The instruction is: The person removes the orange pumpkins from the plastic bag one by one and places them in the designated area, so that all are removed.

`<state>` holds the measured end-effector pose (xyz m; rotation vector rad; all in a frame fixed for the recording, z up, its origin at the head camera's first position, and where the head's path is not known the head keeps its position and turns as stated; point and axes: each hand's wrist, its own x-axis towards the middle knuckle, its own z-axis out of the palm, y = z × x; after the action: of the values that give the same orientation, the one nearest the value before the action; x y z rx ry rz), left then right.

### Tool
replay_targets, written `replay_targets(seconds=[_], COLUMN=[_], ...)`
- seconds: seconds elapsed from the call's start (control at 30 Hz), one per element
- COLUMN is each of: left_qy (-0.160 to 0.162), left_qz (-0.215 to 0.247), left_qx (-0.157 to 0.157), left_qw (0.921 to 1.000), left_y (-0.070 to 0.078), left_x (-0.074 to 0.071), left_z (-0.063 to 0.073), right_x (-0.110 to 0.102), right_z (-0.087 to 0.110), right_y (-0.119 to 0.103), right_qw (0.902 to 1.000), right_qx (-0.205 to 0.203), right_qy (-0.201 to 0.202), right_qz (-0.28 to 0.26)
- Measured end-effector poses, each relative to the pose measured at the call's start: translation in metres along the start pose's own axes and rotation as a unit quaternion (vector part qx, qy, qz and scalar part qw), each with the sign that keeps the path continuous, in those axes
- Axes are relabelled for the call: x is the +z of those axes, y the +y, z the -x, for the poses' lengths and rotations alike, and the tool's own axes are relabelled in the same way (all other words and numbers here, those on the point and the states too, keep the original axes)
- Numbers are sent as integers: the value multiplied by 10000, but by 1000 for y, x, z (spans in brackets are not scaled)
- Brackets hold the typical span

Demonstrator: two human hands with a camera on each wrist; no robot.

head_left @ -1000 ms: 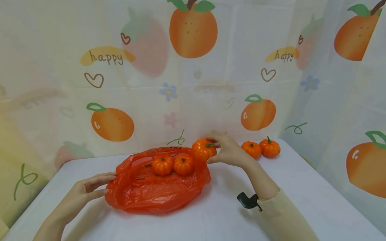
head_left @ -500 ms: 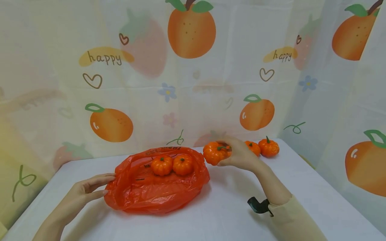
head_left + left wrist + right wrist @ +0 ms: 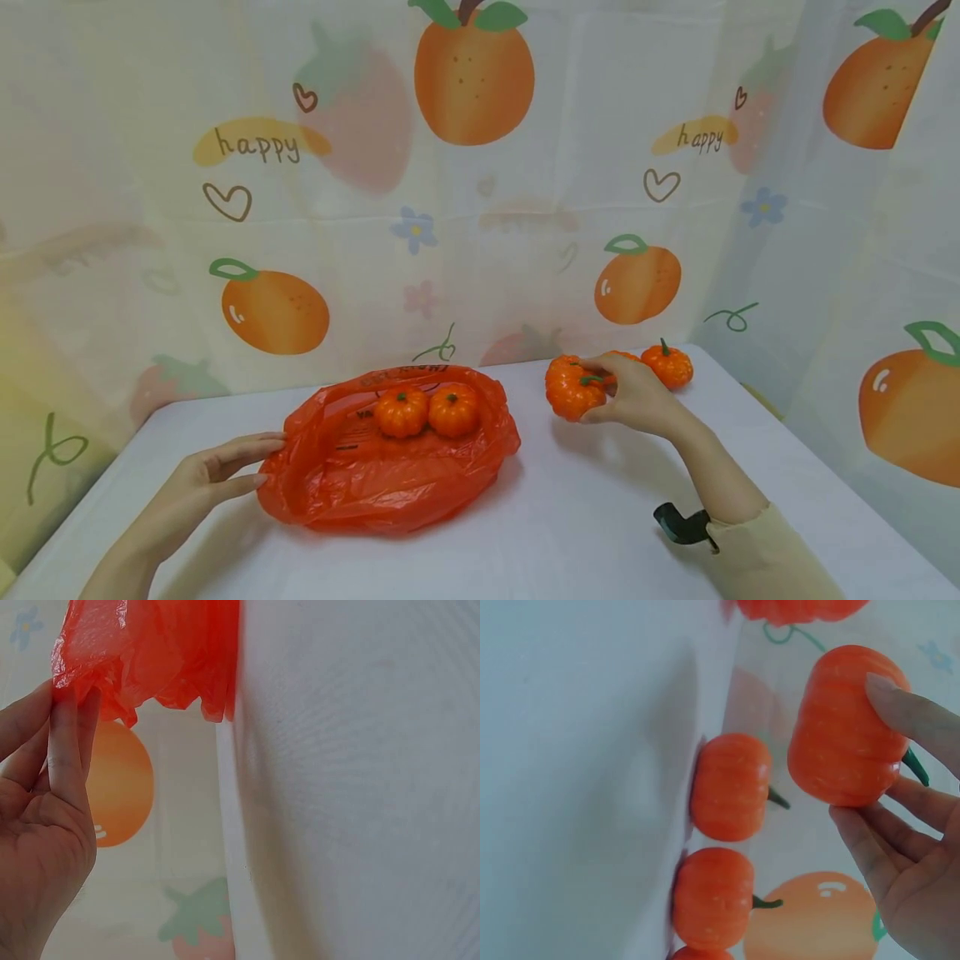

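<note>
**Carried clear of the thin, crumpled red plastic bag [image 3: 390, 498]: one squat, ribbed, glossy orange pumpkin with a green stem [image 3: 840, 727]**

Overlapping the bag's right rim a second ago, just beside it half a second ago; now well apart, off to the right, towards the back of the white-covered table [image 3: 540, 533]. Grasped in the right hand [image 3: 637, 396], thumb and fingers on opposite sides, and held in the air, clear of the tabletop in the right wrist view.

At the bag's left edge, as in both earlier head views: the left hand [image 3: 198, 477], pinching the plastic between thumb and fingers.

Unchanged inside the bag: two smaller-looking orange ribbed pumpkins [image 3: 401, 413], stems up, side by side.

On the table at right: a row of orange ribbed pumpkins [image 3: 731, 787], two plain to see in the right wrist view, plus part of another at its bottom edge. In the head view, partly hidden behind the right hand.

Meaning, by judgement: taken away from the bag rather than put in, and brought nearer to the row; two left in the bag. Not yet set down, so this transfer only partway done.
</note>
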<state>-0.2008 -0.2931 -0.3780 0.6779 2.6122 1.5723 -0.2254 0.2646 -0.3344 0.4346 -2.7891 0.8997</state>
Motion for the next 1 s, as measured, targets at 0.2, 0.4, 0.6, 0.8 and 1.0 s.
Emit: replay_targets(seconds=[0.2,0.4,0.6,0.8,1.0], left_qy=[-9,-10,2,9,7], left_qz=[15,19,1,30,4], left_qx=[5,46,43,-22,-45], left_qw=[10000,10000,10000,10000,10000], left_y=[1,1,0,0,1], left_x=[0,1,1,1,1], left_z=[1,0,0,0,1], right_x=[1,2,3,4,5], right_z=[3,3,4,3,0], right_y=[13,22,30,34,36], right_qw=[9999,9998,9995,9991,9982], right_qx=[58,145,193,247,344], right_qy=[-78,-144,-224,-326,-479], right_qz=[33,54,89,94,66])
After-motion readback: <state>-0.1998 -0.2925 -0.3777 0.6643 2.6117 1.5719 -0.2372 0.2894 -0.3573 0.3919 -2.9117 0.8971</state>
